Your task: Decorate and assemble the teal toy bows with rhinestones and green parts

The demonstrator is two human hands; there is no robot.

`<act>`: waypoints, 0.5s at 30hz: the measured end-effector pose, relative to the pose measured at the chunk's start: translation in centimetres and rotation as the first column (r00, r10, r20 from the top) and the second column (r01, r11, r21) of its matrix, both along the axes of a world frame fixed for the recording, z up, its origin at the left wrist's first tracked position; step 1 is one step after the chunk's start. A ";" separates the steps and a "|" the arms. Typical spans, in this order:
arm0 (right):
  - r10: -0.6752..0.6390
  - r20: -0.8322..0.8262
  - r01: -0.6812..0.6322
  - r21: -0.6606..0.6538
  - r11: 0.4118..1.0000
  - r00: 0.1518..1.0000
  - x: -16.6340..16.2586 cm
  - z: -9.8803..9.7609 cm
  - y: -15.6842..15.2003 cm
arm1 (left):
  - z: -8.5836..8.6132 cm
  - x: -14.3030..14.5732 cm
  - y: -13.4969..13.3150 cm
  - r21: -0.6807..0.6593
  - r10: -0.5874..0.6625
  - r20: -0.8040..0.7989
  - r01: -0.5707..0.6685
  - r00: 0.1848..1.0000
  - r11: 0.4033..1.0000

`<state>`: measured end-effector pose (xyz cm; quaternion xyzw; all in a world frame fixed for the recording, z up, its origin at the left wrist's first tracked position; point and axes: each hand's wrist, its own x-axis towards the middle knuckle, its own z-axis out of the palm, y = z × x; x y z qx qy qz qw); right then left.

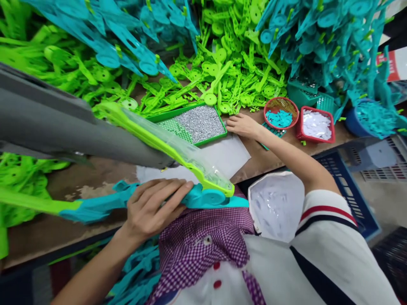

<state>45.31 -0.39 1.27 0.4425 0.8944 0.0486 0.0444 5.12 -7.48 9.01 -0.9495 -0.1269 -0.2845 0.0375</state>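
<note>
My left hand (155,207) is wrapped round a blue plastic part (206,198) with a round disc at one end, holding it level before my body. A lime-green strip (30,201) joins its left end. Just above it slants a long green part (159,146) with a clear plastic cover; whether the two are joined I cannot tell. My right hand (243,126) lies at the right rim of a green tray (210,142), fingers reaching left and slightly bent, nothing visible in them. Small shiny metal pieces (203,123) fill much of the tray.
A grey machine arm (73,127) crosses from the left. Lime-green parts (229,72) and blue parts (324,46) are heaped behind. Right stand a red basket (269,123) of blue pieces, a red box (314,140) of white pieces and a blue tub (354,125). A white-lined container (276,207) is beside my lap.
</note>
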 end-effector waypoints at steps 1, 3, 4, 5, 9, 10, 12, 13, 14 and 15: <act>0.027 -0.001 -0.027 -0.006 1.000 1.000 0.2 0.1 0.3 | 0.2 -0.1 0.1 -0.021 0.004 0.004 -0.004 1.000 1.000; 0.094 0.006 -0.094 -0.014 0.995 0.996 0.5 0.3 0.9 | 0.7 -0.3 0.3 -0.043 0.028 0.027 -0.027 0.999 0.999; 0.140 0.024 -0.140 -0.011 0.990 0.990 0.6 0.5 1.1 | 0.9 -0.5 0.5 -0.048 0.038 0.041 -0.036 0.998 0.998; 0.190 0.053 -0.190 -0.003 0.982 0.980 0.7 0.8 1.2 | 1.1 -0.6 0.6 -0.051 0.041 0.055 -0.038 0.998 0.998; 0.332 0.177 -0.347 0.064 0.936 0.927 1.4 1.5 1.5 | 1.8 -1.4 1.1 -0.063 0.026 0.081 -0.021 0.996 0.998; 0.340 0.180 -0.360 0.094 0.928 0.923 1.6 1.6 1.5 | 1.9 -1.6 1.1 -0.060 0.021 0.082 -0.017 0.996 0.998; 0.321 0.146 -0.343 0.157 0.926 0.936 1.8 2.0 1.0 | 1.8 -1.9 1.2 -0.049 0.014 0.084 -0.010 0.996 0.999; 0.292 0.110 -0.309 0.184 0.933 0.950 1.9 2.4 0.5 | 1.8 -2.0 1.1 -0.041 0.006 0.086 -0.002 0.996 0.999; 0.249 0.057 -0.256 0.207 0.944 0.967 1.8 2.9 -0.3 | 1.7 -2.1 1.1 -0.028 0.002 0.091 0.000 0.996 1.000; 0.190 -0.013 -0.183 0.225 0.957 0.982 1.7 3.6 -1.4 | 1.5 -2.1 1.1 -0.016 0.000 0.089 0.002 0.996 1.000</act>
